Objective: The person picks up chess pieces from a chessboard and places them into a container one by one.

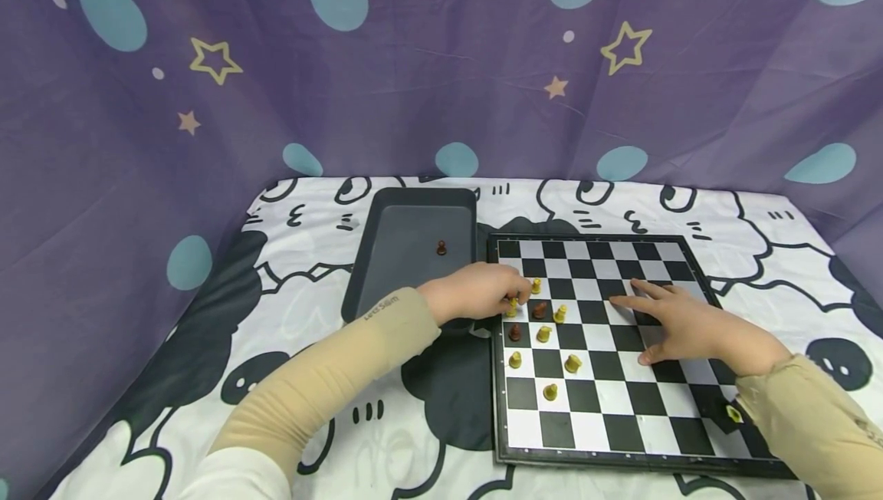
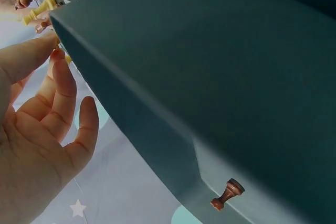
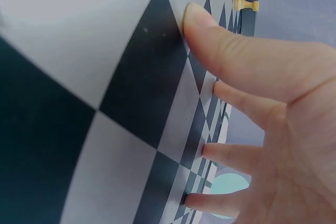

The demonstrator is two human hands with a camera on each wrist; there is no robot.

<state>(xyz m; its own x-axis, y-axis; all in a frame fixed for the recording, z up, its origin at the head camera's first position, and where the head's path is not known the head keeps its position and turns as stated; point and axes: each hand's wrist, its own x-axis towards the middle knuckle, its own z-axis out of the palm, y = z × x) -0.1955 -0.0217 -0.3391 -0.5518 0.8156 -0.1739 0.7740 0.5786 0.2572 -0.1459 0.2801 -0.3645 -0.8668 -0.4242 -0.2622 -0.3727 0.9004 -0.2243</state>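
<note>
My left hand (image 1: 479,291) is at the left edge of a black-and-white chessboard (image 1: 612,398). Its thumb and fingertips pinch a yellow chess piece (image 1: 512,307), partly covered by the fingers. Close by stand another yellow piece (image 1: 536,285), a brown piece (image 1: 539,310) and a third yellow one (image 1: 561,314). A second brown piece (image 1: 514,332) and several yellow pieces are nearer the front. On the board's right half, my right hand (image 1: 690,329) rests with its fingers spread; the right wrist view shows the thumb (image 3: 226,43) against the squares, nothing held.
Left of the board lies a dark grey tray (image 1: 407,270), its right rim beneath the left hand. One brown chess piece (image 1: 441,248) stands in it. A small black-and-yellow thing (image 1: 733,413) is by the right sleeve. A patterned cloth (image 1: 345,423) covers the table, with a purple curtain (image 1: 414,86) behind.
</note>
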